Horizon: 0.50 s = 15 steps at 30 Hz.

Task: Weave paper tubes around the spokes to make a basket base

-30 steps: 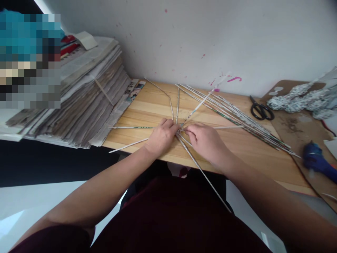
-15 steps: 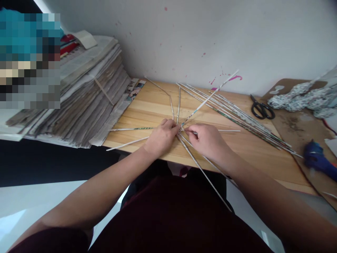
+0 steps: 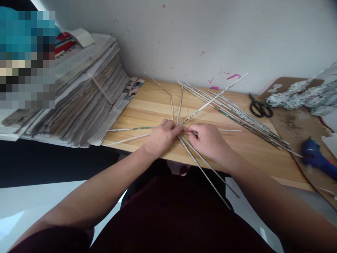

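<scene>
Thin rolled paper sticks [image 3: 179, 105] fan out like spokes from one crossing point on the wooden table [image 3: 244, 147]. My left hand [image 3: 160, 137] rests on that crossing point, fingers curled and pressing the sticks down. My right hand [image 3: 207, 140] meets it from the right, its fingers pinched on one paper stick [image 3: 207, 103] that slants up to the right towards the wall. Two more sticks run down past the table's front edge over my lap.
A tall pile of newspapers [image 3: 84, 91] fills the left. A bundle of spare paper sticks [image 3: 244, 117] lies diagonally at the right, with black scissors [image 3: 259, 107] behind it. A brown board [image 3: 295, 123] carries a blue glue gun [image 3: 316, 154] and crumpled paper [image 3: 302, 96].
The long stick in my right hand has swung clockwise, its far tip moving right along the wall. A second stick end now shows below the table edge. Both hands stay at the crossing.
</scene>
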### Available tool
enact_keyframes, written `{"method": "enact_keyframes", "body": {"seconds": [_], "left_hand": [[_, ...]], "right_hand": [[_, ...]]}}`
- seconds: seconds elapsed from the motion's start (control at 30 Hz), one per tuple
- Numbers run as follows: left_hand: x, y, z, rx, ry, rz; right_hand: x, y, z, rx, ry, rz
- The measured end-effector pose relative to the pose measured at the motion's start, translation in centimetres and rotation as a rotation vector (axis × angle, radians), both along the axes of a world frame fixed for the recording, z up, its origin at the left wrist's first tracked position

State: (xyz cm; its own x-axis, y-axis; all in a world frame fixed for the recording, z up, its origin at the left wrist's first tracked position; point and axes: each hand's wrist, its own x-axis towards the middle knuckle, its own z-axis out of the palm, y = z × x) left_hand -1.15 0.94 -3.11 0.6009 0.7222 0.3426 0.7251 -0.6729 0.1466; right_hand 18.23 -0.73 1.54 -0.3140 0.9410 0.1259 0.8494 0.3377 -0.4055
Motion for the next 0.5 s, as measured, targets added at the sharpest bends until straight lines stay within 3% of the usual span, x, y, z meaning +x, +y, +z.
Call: {"method": "enact_keyframes", "body": {"seconds": [0.13, 0.37, 0.5], "left_hand": [[0.0, 0.2, -0.2, 0.027, -0.002, 0.000], [0.1, 0.2, -0.2, 0.062, 0.003, -0.013], [0.2, 0.0, -0.1, 0.043, 0.015, -0.006]], "right_hand": [[0.0, -0.2, 0.2, -0.019, 0.015, -0.008], [0.2, -1.5, -1.1, -0.031, -0.068, 0.055], [0.2, -1.9, -0.4, -0.004, -0.174, 0.111]]}}
